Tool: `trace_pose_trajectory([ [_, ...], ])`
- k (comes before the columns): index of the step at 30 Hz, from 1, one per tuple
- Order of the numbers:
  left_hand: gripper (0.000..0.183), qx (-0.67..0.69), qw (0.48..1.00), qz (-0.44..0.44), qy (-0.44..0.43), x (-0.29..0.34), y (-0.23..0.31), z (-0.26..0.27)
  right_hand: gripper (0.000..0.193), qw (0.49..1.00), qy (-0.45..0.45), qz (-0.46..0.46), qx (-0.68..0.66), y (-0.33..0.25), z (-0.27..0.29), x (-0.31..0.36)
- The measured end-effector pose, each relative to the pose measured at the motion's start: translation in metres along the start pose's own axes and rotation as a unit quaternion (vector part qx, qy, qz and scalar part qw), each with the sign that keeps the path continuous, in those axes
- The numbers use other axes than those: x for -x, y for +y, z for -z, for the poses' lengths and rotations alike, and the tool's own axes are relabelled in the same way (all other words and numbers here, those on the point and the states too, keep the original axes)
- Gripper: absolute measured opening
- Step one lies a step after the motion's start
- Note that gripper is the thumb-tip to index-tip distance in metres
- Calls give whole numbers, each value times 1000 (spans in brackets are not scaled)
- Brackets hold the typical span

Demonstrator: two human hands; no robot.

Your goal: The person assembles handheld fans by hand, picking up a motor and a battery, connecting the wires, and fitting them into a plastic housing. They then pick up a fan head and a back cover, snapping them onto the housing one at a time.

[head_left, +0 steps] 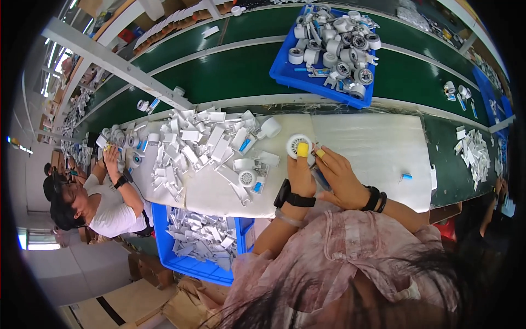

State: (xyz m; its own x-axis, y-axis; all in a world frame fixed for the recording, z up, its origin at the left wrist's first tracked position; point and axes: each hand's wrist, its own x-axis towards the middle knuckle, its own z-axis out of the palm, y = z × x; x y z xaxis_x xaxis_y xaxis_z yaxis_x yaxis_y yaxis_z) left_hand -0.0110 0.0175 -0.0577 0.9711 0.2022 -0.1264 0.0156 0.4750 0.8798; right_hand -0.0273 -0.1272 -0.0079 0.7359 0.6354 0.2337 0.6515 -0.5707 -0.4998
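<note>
My left hand (301,174), a yellow cover on one finger, is closed around a round white fan head (296,143) with a spoked grille. My right hand (344,178), also with a yellow fingertip cover, meets it from the right. Its thumb and fingers are pinched together at the fan head's edge, and what they hold is too small to make out. A dark bluish piece (321,179) shows between the two hands, partly hidden. Left of them, another fan head (247,178) and a pile of white plastic housings (192,145) lie on the pale work mat (378,142).
A blue tray (282,74) heaped with fan units stands on the green conveyor (235,68). Below the bench, a blue crate (163,249) holds white parts. A small blue cell (406,176) lies on the mat's right. A co-worker (112,205) handles parts at the left.
</note>
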Motion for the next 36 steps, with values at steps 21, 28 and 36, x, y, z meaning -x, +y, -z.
trace_pose_trajectory([
  [21,41,205,941,-32,266,25,57,155,32,955,-270,-116,27,56,-134,-142],
  [28,40,257,942,-15,215,1,53,131,10,982,4,-32,188,89,-73,-71],
  [36,40,234,957,19,170,-13,33,108,41,981,-48,-112,153,106,-61,3],
])
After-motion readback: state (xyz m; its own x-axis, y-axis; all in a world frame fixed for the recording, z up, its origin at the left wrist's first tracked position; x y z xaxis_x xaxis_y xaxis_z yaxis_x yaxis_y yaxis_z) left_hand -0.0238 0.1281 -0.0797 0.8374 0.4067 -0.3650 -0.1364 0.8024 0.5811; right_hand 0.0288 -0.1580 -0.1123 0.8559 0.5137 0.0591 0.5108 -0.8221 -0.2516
